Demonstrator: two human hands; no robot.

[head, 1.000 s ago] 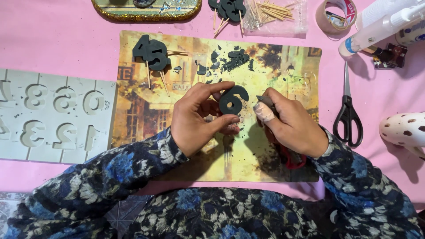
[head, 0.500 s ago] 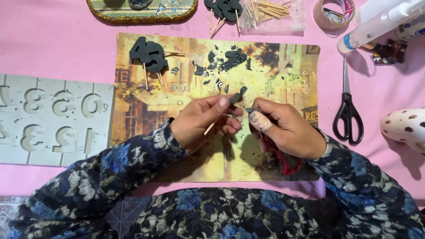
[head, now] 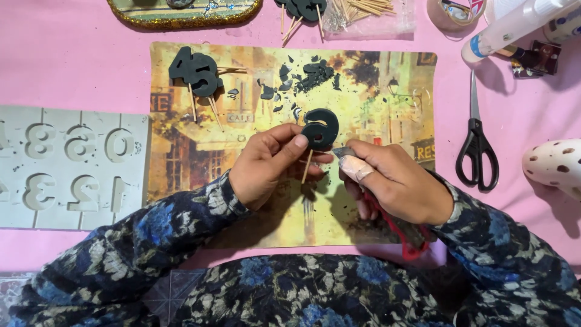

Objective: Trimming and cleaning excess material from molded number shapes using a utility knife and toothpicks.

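- My left hand (head: 266, 166) pinches a dark numeral on a stick (head: 319, 130) at its top edge, above the printed mat (head: 375, 206)
- My right hand (head: 396, 181), closed on a small blade (head: 342, 151), touches the numeral's lower right edge
- Dark trimmings (head: 302, 79) lie just above; scissors (head: 477, 142) sit well right, number mould (head: 66, 166) left

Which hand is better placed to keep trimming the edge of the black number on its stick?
Right. The right hand holds a small blade-like tool at the rim of the black number, while the left hand is busy pinching that number and its stick, so it is probably best left holding.
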